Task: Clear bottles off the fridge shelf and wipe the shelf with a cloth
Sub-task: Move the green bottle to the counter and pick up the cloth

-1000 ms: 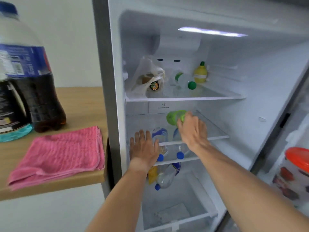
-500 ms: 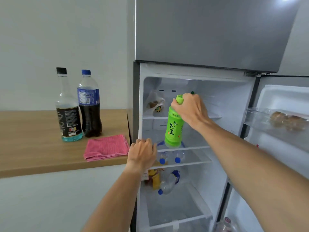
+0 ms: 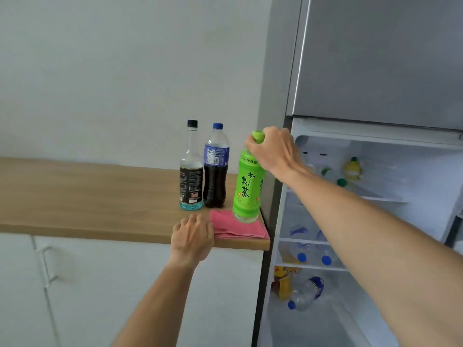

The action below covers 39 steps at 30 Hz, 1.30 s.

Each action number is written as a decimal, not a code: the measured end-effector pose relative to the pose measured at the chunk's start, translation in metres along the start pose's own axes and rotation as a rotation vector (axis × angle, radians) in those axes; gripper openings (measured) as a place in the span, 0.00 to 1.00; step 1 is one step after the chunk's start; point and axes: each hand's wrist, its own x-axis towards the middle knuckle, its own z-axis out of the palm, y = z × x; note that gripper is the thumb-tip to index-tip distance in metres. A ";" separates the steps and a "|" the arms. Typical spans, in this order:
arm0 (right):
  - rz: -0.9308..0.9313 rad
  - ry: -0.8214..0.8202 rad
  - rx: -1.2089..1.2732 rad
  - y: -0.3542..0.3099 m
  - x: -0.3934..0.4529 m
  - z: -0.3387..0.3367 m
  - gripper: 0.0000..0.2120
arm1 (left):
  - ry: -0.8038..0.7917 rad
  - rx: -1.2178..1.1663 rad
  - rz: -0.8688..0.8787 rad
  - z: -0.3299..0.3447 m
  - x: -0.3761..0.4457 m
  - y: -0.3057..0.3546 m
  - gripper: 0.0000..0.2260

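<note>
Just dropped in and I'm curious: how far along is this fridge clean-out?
Early on. Two bottles, a clear bottle and a cola bottle, already stand on the counter. The right hand holds the green tea bottle over the pink cloth, near the left hand. Water bottles remain inside; no wiping yet.

A glossy green plastic tea bottle [image 3: 248, 181] and two clear plastic bottles [image 3: 203, 166] stand out against the matt wood-grain counter [image 3: 87, 196], a soft pink woven cloth [image 3: 233, 225], the brushed grey metal-look fridge door [image 3: 375, 58] and smooth white plastic shelves [image 3: 385, 197].
</note>
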 end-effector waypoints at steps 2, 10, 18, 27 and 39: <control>-0.032 -0.052 0.040 -0.022 0.001 0.028 0.21 | 0.001 0.029 -0.058 -0.005 0.004 -0.026 0.17; -0.065 -0.173 0.049 -0.084 0.006 0.121 0.19 | 0.021 0.066 -0.133 -0.008 0.020 -0.099 0.15; 0.050 -0.216 0.274 -0.078 0.017 0.157 0.25 | 0.071 0.126 -0.102 0.006 0.033 -0.114 0.16; 0.198 -0.687 -0.441 0.020 -0.092 0.171 0.37 | 0.146 0.124 -0.095 0.014 0.023 -0.111 0.16; 0.108 -0.771 -0.295 0.035 -0.141 0.143 0.30 | 0.294 0.051 -0.054 0.019 -0.019 -0.072 0.10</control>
